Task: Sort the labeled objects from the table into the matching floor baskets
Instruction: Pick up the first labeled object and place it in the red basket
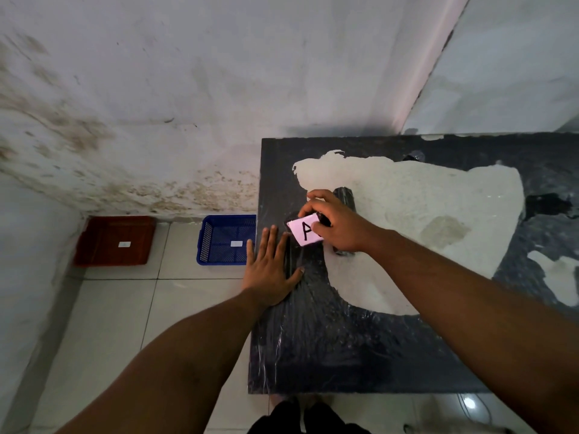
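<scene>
Dark block with pink paper label "A" (305, 230): right hand (340, 225) closes round it; left hand (271, 270) flat, open on black worktop (329, 339). Lift clear, read basket tags before dropping.

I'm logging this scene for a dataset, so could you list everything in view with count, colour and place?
Table: one, black with a large pale worn patch, at right against the wall.
Labeled object: one, dark with a pale pink label marked A, near the table's left edge, under the right hand.
Dark object: one, black, on the table just behind the right hand; its kind is unclear.
Red basket: one, on the floor by the wall, at left, with a small white label inside.
Blue basket: one, on the floor between the red basket and the table, small white label inside.
Left hand: flat, open, on the table's left edge.
Right hand: fingers closed on the labeled object.
</scene>
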A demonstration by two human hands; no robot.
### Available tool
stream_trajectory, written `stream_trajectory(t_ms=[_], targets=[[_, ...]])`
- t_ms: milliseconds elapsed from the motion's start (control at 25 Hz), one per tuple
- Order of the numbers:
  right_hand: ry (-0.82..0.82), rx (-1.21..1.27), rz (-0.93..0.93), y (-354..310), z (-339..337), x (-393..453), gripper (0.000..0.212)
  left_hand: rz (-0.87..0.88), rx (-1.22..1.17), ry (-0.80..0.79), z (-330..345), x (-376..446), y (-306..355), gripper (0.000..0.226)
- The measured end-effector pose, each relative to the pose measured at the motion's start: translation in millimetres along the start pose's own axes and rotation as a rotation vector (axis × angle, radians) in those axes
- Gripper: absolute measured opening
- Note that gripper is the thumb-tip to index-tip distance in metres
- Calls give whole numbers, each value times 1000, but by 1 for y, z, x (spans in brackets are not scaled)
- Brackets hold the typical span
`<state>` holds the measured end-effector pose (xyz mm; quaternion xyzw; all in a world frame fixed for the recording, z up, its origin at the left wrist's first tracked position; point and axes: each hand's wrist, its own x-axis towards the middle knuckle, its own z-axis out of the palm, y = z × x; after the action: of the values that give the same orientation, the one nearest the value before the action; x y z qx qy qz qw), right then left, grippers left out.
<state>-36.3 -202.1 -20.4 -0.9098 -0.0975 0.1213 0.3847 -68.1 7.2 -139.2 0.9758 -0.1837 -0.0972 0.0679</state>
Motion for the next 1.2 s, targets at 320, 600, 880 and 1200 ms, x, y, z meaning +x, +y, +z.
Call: stream_trajectory(t_ms=[320, 600, 880, 1200], targets=[[78, -35, 72, 1, -3, -17, 75, 30, -135, -91, -11, 2, -6, 84], [219, -14, -65, -8, 8, -24, 66, 3, -407, -45, -28, -31, -33, 80], [244, -19, -163, -35, 41, -19, 74, -92, -637, 112, -65, -85, -72, 72], [155, -90, -208, -108, 117, 18, 67, -200, -622, 238, -92, -156, -155, 72]])
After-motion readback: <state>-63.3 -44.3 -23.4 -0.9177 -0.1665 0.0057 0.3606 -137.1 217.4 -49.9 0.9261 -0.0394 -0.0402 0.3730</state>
